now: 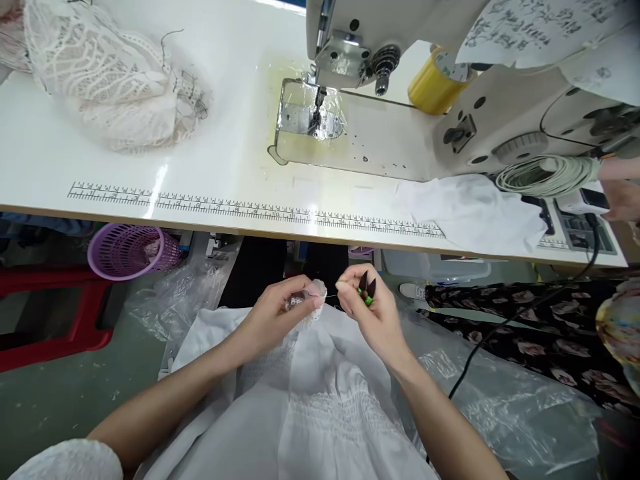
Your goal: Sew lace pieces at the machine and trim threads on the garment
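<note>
Over my lap spreads a white garment (320, 407) with gathered, shirred bands. My left hand (285, 307) pinches a small edge of it, a white lacy bit (316, 293) standing up between thumb and fingers. Just to the right, my right hand (370, 307) is closed, thumb and forefinger pinched together at what looks like a fine thread running toward the lace. Tucked in that same palm are small thread snips (367, 293), with dark blades pointing up and a green part below. A short gap separates the two hands.
A sewing machine (380, 133) stands on the white table (225, 153), whose front edge carries a printed ruler. Lace fabric (125, 87) lies left, white cloth (480, 207) right. A purple basket (130, 252) and red stool (65, 320) are below left. Another person's patterned trousers (540, 327) show right.
</note>
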`<act>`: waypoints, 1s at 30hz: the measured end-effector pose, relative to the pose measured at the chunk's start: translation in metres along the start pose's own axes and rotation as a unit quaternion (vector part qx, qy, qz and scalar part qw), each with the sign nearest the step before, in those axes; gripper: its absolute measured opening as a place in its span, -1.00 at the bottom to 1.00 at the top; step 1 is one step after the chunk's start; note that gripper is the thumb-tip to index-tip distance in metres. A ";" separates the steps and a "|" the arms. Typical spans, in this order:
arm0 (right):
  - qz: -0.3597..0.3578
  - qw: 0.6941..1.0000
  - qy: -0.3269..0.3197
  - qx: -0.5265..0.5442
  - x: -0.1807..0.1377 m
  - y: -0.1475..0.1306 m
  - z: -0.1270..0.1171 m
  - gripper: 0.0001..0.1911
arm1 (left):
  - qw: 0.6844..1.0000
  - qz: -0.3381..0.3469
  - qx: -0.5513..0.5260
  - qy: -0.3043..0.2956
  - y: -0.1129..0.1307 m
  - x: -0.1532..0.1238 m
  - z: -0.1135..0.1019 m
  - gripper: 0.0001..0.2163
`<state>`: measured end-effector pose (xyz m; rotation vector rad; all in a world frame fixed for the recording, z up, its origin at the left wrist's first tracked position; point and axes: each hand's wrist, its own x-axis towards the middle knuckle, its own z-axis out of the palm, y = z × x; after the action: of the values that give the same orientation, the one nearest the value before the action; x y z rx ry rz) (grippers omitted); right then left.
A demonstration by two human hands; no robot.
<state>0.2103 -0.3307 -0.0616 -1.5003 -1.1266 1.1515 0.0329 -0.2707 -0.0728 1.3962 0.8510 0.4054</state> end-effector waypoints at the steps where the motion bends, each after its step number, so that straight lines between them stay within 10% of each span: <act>1: 0.004 0.999 -0.019 -0.048 -0.002 -0.002 -0.001 -0.90 | 1.000 0.004 0.005 0.005 0.000 0.000 0.000 -0.80; 8: -0.016 0.962 -0.109 -0.251 -0.008 -0.014 -0.011 -0.92 | 0.998 0.025 0.038 0.035 0.002 -0.001 -0.001 -0.81; 14: -0.039 0.996 -0.079 0.022 -0.004 0.001 -0.008 -0.82 | 0.999 -0.017 -0.026 -0.018 -0.002 0.004 -0.003 -0.78; 18: 0.028 0.953 -0.113 0.281 -0.004 0.013 0.005 -0.79 | 0.996 -0.022 -0.081 -0.037 -0.009 0.006 -0.002 -0.82; 30: 0.084 0.915 -0.059 0.390 -0.005 0.007 0.011 -0.81 | 0.983 0.048 0.088 0.153 -0.021 0.000 -0.003 -0.69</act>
<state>0.1994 -0.3351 -0.0693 -0.9093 -0.4929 1.5832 0.0259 -0.2725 -0.0928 1.5664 1.0927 0.6424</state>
